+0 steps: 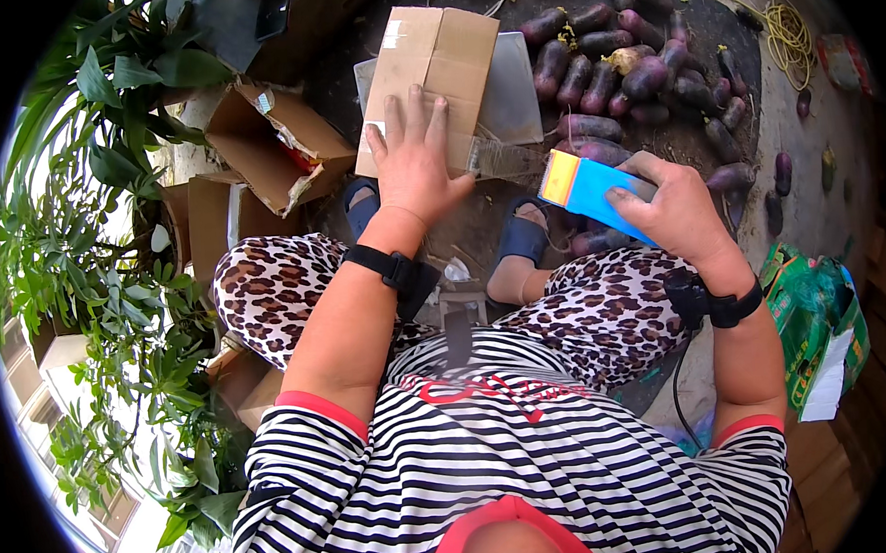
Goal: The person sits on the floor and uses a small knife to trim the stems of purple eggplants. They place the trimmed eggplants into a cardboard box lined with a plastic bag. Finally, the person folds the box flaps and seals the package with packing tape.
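Note:
My left hand (414, 161) lies flat with fingers spread on a closed cardboard box (454, 58), near its end closest to me. In my right hand (664, 201) is a blue tape dispenser (600, 193) with an orange-yellow front and a toothed edge. A strip of clear packing tape (508, 159) stretches from the box's near right corner to that toothed edge. Under the box sits a grey flat-topped support (516, 85), mostly covered. The tape roll is hidden by the dispenser and my fingers.
Many dark purple root vegetables (598, 80) are heaped beyond my right hand. An open cardboard box (263, 143) stands at the left, by leafy plants (122, 316). To the right are a coil of yellow cord (787, 41) and a green printed bag (813, 317).

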{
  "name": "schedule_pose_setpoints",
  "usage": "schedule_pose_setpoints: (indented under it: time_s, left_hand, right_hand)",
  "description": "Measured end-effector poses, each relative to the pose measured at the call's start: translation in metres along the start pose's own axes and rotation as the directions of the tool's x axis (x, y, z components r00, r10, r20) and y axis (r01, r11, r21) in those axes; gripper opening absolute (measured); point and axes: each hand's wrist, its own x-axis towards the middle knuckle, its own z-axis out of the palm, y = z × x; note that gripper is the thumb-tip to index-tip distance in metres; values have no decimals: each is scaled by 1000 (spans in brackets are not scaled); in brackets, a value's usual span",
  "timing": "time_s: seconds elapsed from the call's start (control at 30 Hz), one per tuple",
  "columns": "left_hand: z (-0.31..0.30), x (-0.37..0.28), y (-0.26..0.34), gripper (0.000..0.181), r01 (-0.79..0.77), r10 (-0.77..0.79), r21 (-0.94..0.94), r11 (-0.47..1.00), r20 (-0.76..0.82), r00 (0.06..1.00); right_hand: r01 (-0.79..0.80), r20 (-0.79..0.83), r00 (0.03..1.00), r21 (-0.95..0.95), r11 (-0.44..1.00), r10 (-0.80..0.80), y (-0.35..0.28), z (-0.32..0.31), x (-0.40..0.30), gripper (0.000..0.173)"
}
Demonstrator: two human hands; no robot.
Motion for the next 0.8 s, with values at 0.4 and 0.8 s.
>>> schedule_pose_setpoints:
  time_s: [0.4, 0.8]
  left_hand:
    - [5, 1, -9, 99, -21, 21, -12, 1000, -14, 1000]
    - [-16, 3, -23, 127, -72, 81, -57, 996, 168, 983]
  right_hand:
    - [5, 42, 999, -230, 973, 5, -3, 16, 14, 31]
    - [-238, 81, 961, -253, 938, 266, -79, 137, 91, 26]
